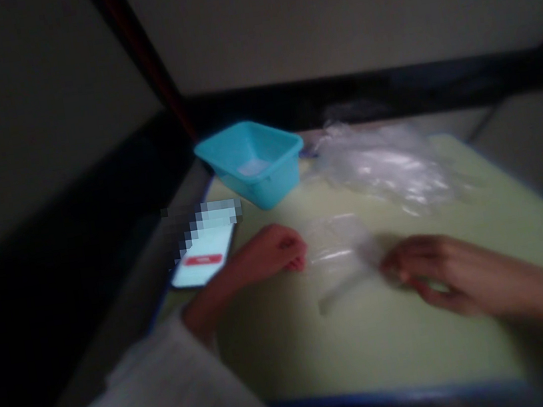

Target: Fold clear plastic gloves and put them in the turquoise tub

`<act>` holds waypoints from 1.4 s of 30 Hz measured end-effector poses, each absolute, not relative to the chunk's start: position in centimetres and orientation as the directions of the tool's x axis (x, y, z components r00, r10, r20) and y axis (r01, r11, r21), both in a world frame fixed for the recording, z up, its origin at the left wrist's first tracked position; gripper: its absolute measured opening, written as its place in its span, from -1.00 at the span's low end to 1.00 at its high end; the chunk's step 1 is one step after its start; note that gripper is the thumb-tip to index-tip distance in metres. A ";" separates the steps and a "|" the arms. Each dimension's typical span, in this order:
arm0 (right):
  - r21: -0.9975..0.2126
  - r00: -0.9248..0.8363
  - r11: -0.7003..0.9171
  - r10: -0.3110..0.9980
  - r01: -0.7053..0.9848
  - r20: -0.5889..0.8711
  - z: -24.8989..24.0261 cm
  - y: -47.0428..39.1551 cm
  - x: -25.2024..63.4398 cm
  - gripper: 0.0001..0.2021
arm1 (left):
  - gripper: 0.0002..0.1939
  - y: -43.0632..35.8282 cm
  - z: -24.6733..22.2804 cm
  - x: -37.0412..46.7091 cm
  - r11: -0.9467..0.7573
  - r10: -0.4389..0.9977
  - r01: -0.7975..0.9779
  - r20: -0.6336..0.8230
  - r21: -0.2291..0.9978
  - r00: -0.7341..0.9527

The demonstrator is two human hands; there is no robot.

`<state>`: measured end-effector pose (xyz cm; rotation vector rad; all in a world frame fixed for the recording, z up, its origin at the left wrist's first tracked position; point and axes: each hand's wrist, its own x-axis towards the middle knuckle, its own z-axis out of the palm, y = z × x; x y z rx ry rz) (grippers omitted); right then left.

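Note:
A clear plastic bag (333,245) lies flat at the middle of the yellow-green table (293,355). My left hand (278,250) is closed at the bag's left edge, fingers curled around that edge. At the bag's right side, my right hand (427,272) has its thumb and fingertips pressed together on the bag's corner. A blurred, thin greyish strip (346,287) runs from near my right fingertips down to the left; what it is, I cannot tell.
A turquoise basket (279,185) with something pale inside stands at the back left. Behind the bag, to the right, is a heap of clear plastic bags (387,163). A lit phone (207,246) lies at the left edge. Walls rise behind and left.

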<state>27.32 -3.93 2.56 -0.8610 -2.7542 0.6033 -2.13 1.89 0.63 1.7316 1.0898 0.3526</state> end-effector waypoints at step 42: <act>-0.892 -0.300 0.112 0.954 0.439 -0.028 -0.5 1.1 23.9 -0.77 | -0.83 2.0 0.0 -1.5 0.112 0.814 0.362 -0.294 0.925 0.501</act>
